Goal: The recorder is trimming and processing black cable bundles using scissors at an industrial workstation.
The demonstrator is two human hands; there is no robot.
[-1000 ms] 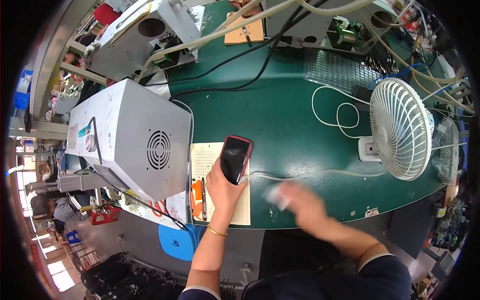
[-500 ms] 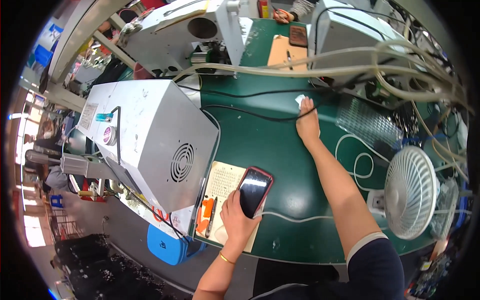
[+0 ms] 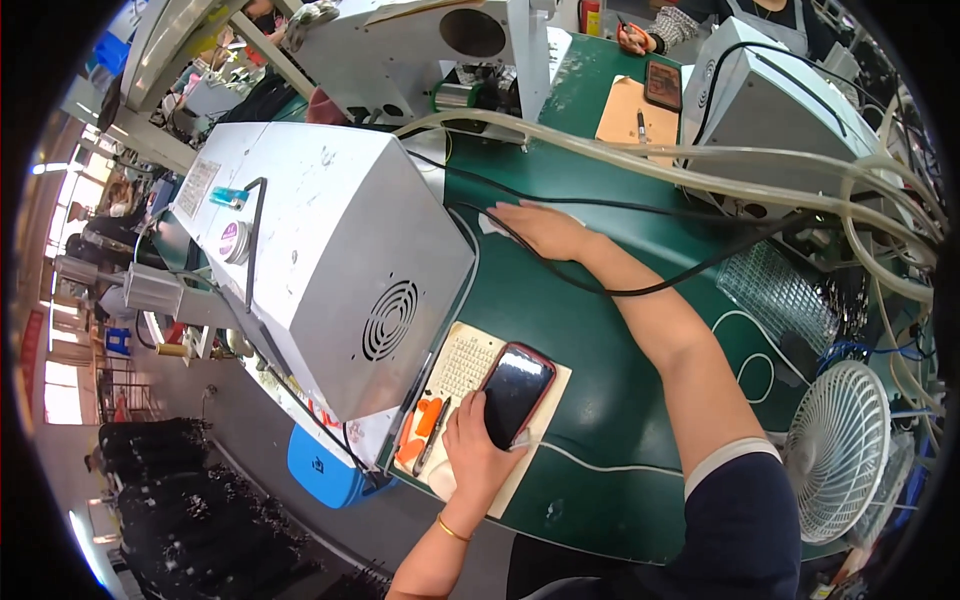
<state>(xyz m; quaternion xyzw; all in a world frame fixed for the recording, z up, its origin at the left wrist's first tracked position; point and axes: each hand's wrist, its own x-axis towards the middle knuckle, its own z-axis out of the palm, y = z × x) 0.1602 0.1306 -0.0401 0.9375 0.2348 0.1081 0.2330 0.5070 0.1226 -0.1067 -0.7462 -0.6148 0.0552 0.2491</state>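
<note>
My right hand (image 3: 545,230) lies low over the green table (image 3: 590,480), its fingers pressing a crumpled white tissue (image 3: 492,224) onto the surface. A black cable crosses in front of that hand. Near the front edge, my left hand (image 3: 474,450) grips the lower left side of a dark smartphone (image 3: 519,393) in a red case, thumb at its bottom end. A white cable (image 3: 610,467) runs from there to the right. Beneath the phone is a cream board (image 3: 465,362) with rows of small marks. Orange pieces (image 3: 428,417) and a pen (image 3: 431,438) lie beside the left hand.
A white machine housing (image 3: 370,250) with a round vent stands at the left. Thick pale hoses (image 3: 620,160) and black cables span the table. At right are a white fan (image 3: 840,450) and clear plastic sheeting (image 3: 780,290). Across the table, another person's hand (image 3: 636,40) holds orange-handled scissors.
My right hand has slid left with the tissue, its forearm now slanting across the table. The left hand keeps its grip on the phone. The whole view has shifted a little.
</note>
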